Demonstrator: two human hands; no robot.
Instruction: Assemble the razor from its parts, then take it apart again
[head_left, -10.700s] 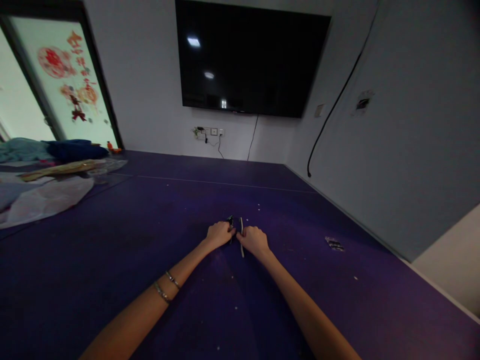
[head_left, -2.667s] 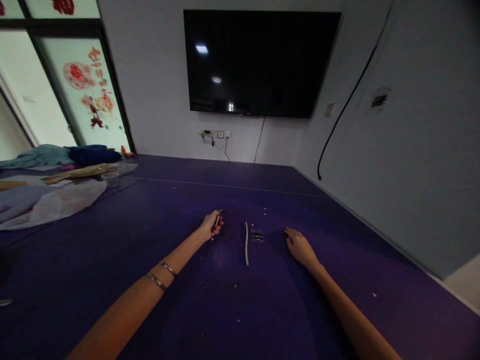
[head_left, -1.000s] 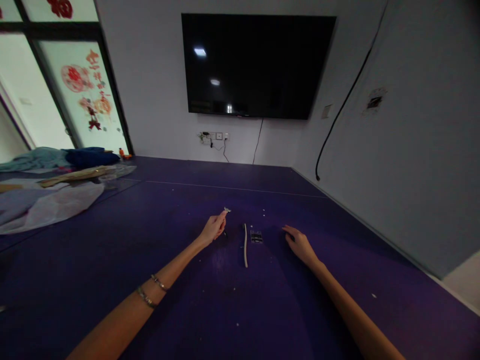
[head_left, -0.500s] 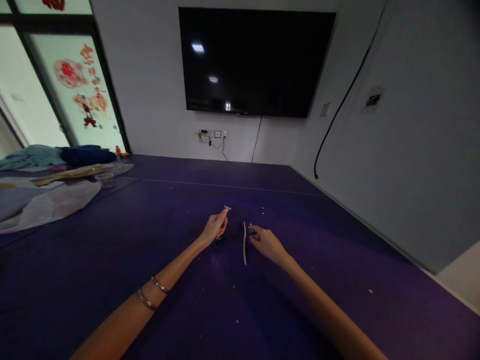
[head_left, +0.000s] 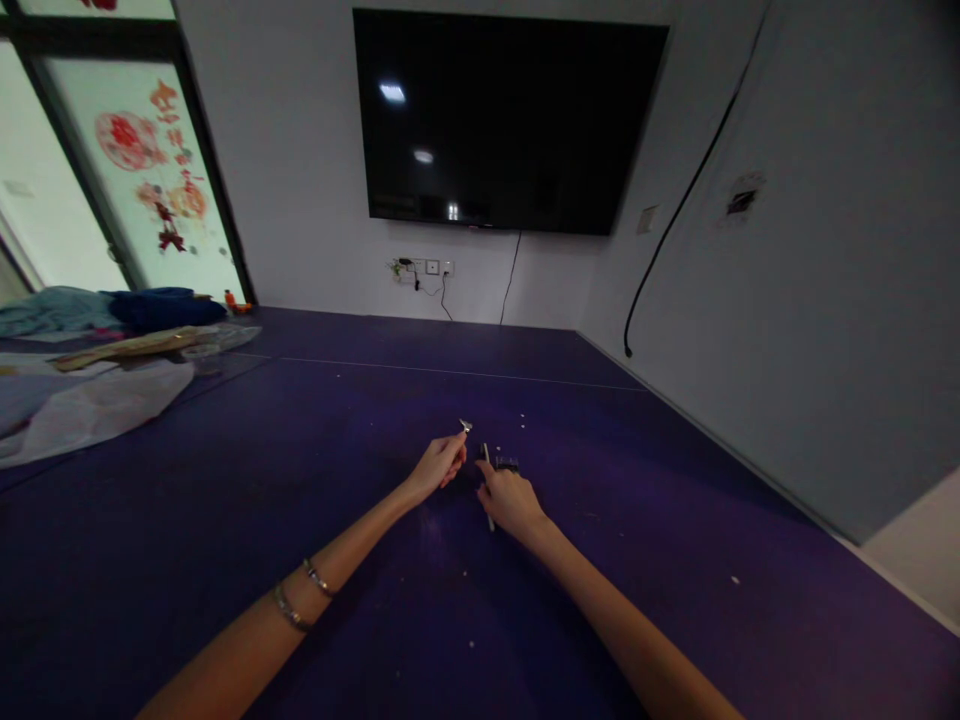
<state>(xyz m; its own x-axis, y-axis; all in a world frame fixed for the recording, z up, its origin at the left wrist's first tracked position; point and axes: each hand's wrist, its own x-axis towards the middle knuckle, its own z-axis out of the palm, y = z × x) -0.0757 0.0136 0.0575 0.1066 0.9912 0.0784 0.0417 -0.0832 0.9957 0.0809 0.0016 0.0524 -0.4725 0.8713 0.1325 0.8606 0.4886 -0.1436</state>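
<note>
My left hand (head_left: pixel 441 464) is closed in a pinch around a small silvery T-shaped piece (head_left: pixel 466 426), whose head sticks up past the fingertips. My right hand (head_left: pixel 511 500) reaches over a thin pale stick (head_left: pixel 491 522) lying on the purple surface. Its fingers are a little apart at the stick, covering its middle; whether they touch it I cannot make out. A dark part sits beside the stick's far end. Just beyond the right knuckles lies a small dark piece with a clear-looking edge (head_left: pixel 508 464), free of the fingers.
The broad purple surface (head_left: pixel 300 450) carries scattered white bits (head_left: pixel 735 580). At the left lie plastic bags (head_left: pixel 112 405) and folded cloths (head_left: pixel 161 308). A black cable (head_left: pixel 667 235) hangs along the right wall, and a television (head_left: pixel 510 120) is mounted ahead.
My right hand has let go of the small dark piece and moved left over the pale stick. My left hand has shifted slightly right, and the T-shaped piece has tilted.
</note>
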